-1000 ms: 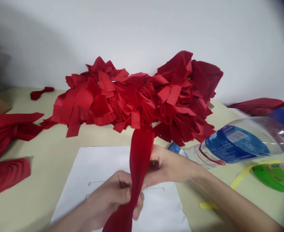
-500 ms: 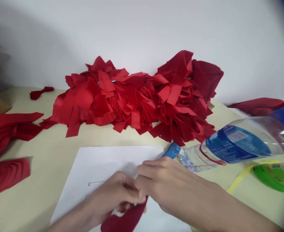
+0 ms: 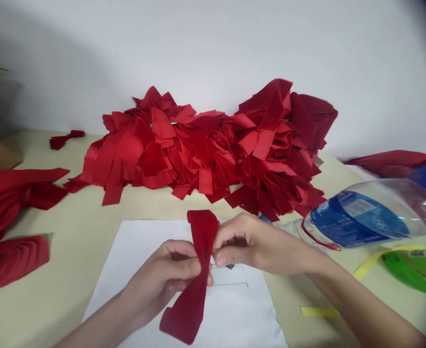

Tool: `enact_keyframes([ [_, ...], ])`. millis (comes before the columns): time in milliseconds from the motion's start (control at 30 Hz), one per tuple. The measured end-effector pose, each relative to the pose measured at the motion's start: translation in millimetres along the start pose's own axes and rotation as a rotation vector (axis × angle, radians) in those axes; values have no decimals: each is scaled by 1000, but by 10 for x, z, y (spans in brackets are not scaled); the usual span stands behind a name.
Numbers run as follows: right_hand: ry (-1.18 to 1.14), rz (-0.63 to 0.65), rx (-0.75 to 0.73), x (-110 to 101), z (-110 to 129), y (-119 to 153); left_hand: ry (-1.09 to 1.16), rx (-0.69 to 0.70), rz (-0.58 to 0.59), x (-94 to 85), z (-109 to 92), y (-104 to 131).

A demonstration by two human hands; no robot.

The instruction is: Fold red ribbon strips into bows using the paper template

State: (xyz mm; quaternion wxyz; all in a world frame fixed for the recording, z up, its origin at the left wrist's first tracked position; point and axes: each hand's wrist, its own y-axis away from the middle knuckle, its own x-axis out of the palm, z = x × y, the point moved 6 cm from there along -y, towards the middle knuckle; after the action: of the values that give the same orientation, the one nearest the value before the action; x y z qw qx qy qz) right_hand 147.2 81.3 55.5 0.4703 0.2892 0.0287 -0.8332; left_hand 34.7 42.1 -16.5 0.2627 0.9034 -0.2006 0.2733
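A red velvet-like ribbon bow (image 3: 204,237), pinched narrow in the middle, stands nearly upright above a white sheet of paper (image 3: 245,314). My left hand (image 3: 165,270) grips its waist between thumb and fingers. At the bow's right side, my right hand (image 3: 249,244) is closed in a pinch. A faint thin line crosses the waist toward those fingertips; I cannot tell what they hold. A small dark thing shows just under the right fingers. Thin drawn lines (image 3: 231,284) mark the paper.
A large heap of red ribbon pieces (image 3: 213,150) lies against the wall. Red bundles (image 3: 13,261) sit at left, with a small bow (image 3: 66,139) behind. A plastic bottle (image 3: 358,217) lies at right near a green roll (image 3: 412,270) and yellow strips (image 3: 318,311).
The red bow has come up from low between my hands and turned upright, its waist now in view. My right hand has shifted right and partly uncovers it.
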Motion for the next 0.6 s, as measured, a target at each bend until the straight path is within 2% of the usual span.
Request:
enact_keyframes([
  [100, -67, 43, 18, 39, -91, -27, -59, 15, -34, -7, -50, 11],
  [300, -46, 37, 48, 11, -158, -26, -348, 111, -236, -107, -132, 29],
  [467, -62, 6, 29, -84, -216, -52, -360, 116, -229, -48, -130, 22],
  [600, -180, 28, 28, -83, -204, -61, -399, 134, -220, 16, -159, 47],
])
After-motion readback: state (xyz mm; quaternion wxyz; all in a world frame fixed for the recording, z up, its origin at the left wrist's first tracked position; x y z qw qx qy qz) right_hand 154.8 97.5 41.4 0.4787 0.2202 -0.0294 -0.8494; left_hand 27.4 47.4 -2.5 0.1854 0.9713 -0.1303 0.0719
